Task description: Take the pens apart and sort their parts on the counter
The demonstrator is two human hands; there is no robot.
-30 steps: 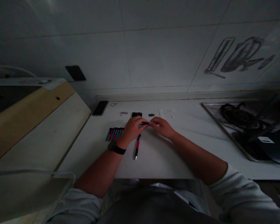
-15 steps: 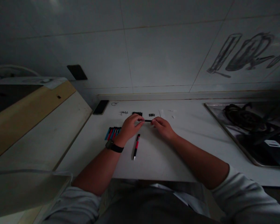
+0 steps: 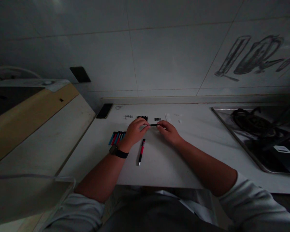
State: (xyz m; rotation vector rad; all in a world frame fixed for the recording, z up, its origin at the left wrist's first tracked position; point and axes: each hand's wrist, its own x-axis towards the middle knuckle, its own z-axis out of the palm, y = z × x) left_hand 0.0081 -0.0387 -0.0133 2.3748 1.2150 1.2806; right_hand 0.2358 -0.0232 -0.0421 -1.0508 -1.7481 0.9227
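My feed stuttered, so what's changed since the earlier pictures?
The left hand and right hand have drawn slightly apart, exposing more of the black rod between them. The red-and-black pen and phone stayed put.

Hands point(image 3: 134, 131) point(image 3: 169, 131) hide both ends of a black piece point(image 3: 154, 125).

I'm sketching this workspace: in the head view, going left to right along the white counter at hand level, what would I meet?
A row of black-tipped blue and red tubes, the bare left hand, a thin, straight black rod, the bare right hand, a dark stove with a metal rim.
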